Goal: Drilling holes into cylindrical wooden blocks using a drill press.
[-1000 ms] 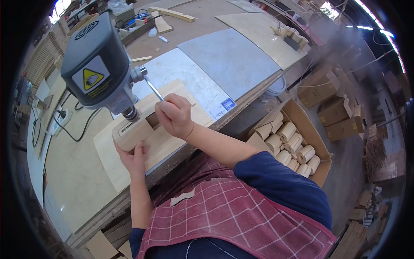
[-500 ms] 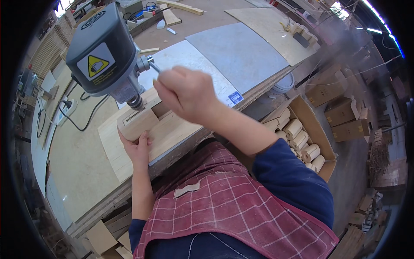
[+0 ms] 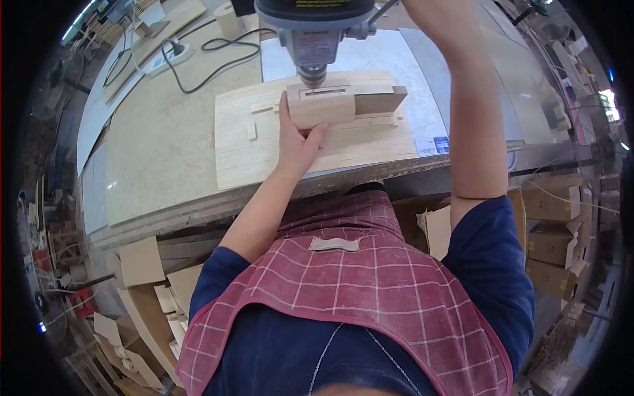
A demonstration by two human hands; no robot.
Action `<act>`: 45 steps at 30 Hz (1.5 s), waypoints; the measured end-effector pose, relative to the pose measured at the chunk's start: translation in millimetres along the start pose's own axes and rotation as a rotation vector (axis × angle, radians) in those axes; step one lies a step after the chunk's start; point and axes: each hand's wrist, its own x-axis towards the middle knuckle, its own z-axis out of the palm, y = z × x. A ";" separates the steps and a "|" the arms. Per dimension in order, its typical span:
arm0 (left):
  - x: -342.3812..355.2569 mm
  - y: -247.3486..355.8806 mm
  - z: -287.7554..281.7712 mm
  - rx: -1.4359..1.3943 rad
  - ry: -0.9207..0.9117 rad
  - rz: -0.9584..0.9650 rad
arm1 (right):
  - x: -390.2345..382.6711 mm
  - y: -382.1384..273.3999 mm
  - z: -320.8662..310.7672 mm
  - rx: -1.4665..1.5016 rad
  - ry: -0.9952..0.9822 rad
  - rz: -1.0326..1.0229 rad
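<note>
Under the drill chuck on the plywood jig board, one wooden block sits pinned by my left grip, while my right grip, its closure unclear, reaches up beside the drill press; loosening could let the bit spin it.

- The single head camera is looking steeply down from above the person's chest, close over the workbench.
- The drill press is sitting far, the apron near.
</note>
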 end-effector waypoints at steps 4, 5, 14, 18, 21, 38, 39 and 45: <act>0.3 -1.4 -0.9 0.011 0.011 0.022 | -9.7 -0.1 1.0 -0.065 0.021 0.011; 0.2 -0.7 -0.5 0.013 0.016 0.021 | -15.1 -0.9 0.3 -0.062 0.047 -0.003; -1.3 -0.5 -0.7 0.024 0.027 0.022 | -73.9 21.5 19.2 0.139 0.107 -0.084; -1.3 0.5 0.0 0.019 0.028 0.017 | -88.4 23.6 32.0 0.221 0.244 -0.100; -1.2 -0.2 -0.7 0.023 0.034 0.012 | -100.1 29.2 43.1 0.229 0.283 -0.127; -1.9 2.3 0.9 0.012 0.045 -0.003 | -142.3 63.1 92.2 0.254 0.427 -0.314; -2.0 2.7 0.7 0.015 0.041 -0.008 | -147.6 67.8 97.2 0.252 0.398 -0.285; -3.3 3.1 0.3 0.027 0.040 -0.006 | -152.8 76.5 108.0 0.272 0.434 -0.261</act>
